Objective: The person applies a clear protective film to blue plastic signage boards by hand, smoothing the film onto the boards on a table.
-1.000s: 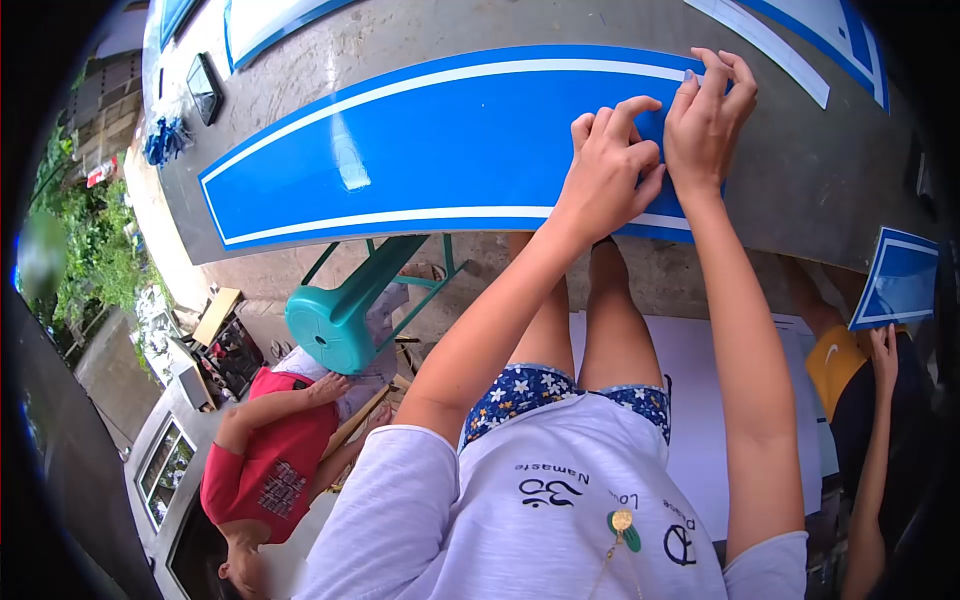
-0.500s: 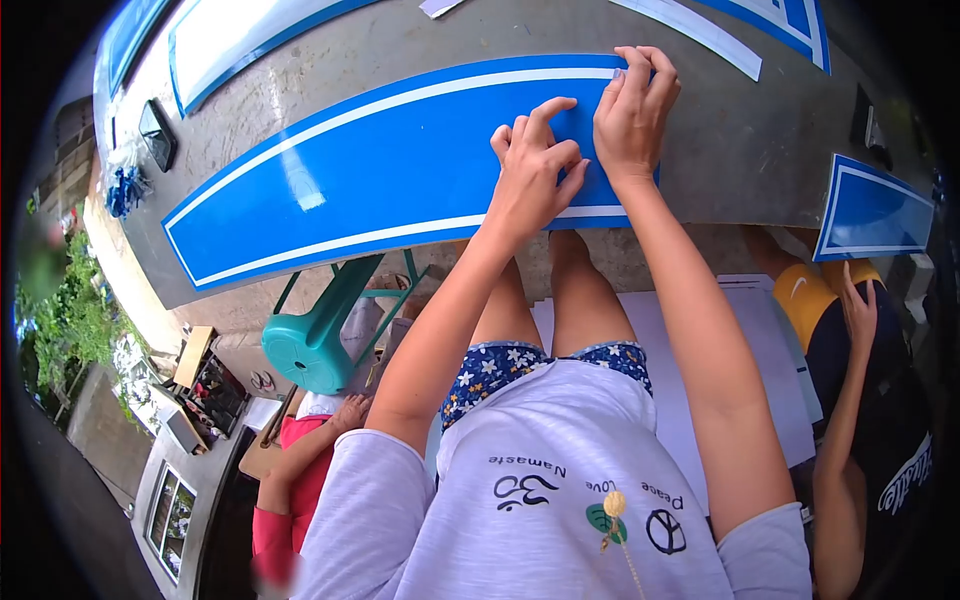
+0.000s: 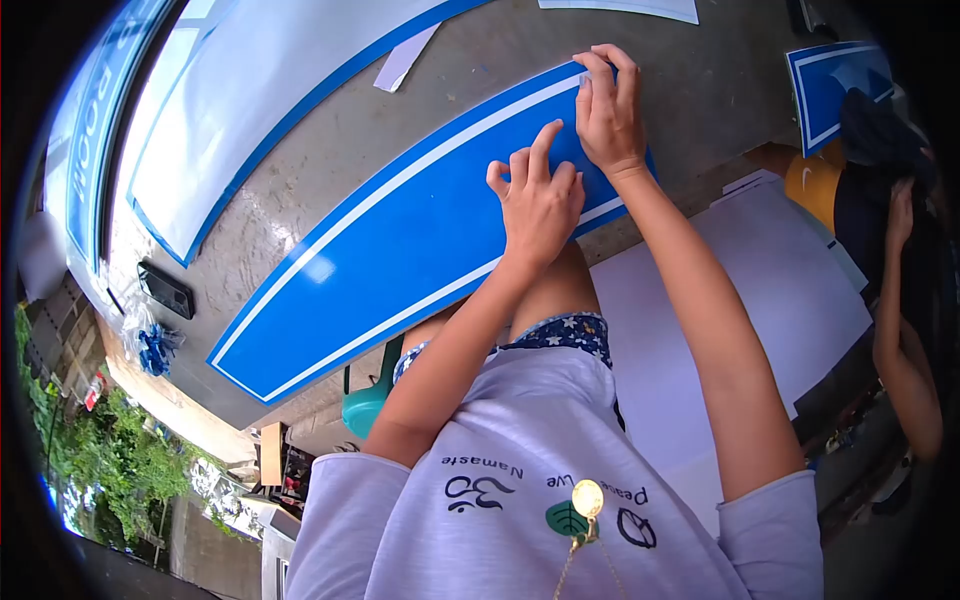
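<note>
Condition change: The view has turned, so the blue panel (image 3: 390, 250) now runs more steeply across the frame. It lies flat on the bench (image 3: 490, 75), its near edge beside the wearer's body. Both hands remain at its right-hand end; the work point appears unchanged.

Left hand (image 3: 540, 212): set over the panel face, fingers half-bent and spread, index finger reaching forward. Contact pressure and any pinch cannot be told.

Right hand (image 3: 608, 125): set at the far right corner, fingers hooked at the edge. Whether they grasp the panel or any film cannot be told.

At the right, the smaller blue sheet (image 3: 818, 88) now stands apart from the co-worker's hand (image 3: 900, 212), which was near its lower edge a moment ago. The person in red has left the view.

Markings: "ROOM" is legible on the blue-lettered sheet (image 3: 88, 150) at far left; the preceding letter is unclear. The wearer's shirt (image 3: 540, 440) reads "Namaste" and "Peace", with an Om sign and a peace symbol; a fold breaks the word between. The yellow garment (image 3: 812, 190) carries a white swoosh. No writing is visible on the panel
</note>
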A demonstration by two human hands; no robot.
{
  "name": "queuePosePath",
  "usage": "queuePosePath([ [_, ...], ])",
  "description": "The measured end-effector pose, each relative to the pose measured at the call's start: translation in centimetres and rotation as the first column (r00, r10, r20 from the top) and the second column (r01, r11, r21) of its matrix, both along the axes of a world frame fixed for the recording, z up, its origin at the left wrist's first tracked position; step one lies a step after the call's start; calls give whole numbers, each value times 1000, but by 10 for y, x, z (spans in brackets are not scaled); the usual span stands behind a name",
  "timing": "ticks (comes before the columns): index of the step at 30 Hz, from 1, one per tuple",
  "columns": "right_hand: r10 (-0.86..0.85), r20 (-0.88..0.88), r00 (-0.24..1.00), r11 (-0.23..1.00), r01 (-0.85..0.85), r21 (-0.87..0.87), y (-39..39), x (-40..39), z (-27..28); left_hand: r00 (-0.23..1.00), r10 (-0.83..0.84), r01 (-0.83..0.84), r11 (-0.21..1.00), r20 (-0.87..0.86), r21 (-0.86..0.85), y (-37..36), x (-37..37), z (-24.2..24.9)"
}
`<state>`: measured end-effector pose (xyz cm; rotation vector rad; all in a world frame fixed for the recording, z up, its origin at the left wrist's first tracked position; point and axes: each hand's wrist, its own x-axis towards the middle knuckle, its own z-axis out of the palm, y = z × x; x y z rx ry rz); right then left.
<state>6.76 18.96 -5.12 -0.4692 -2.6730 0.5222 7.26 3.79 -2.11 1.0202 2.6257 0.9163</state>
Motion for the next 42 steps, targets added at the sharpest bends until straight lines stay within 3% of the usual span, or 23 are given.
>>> queuePosePath([
  [7, -18, -40, 999, 999, 20, 41, -2, -2, 2, 996, -74, 70, 995, 55, 66, -12, -11, -4],
  [11, -9, -57, 998, 1000, 9, 9, -1, -6, 8, 994, -108, 110, 989, -24, 96, -16, -17, -10],
  [42, -9, -88, 996, 998, 15, 63, -3, -9, 11, 988, -147, 148, 989, 42, -4, -60, -23, -5],
])
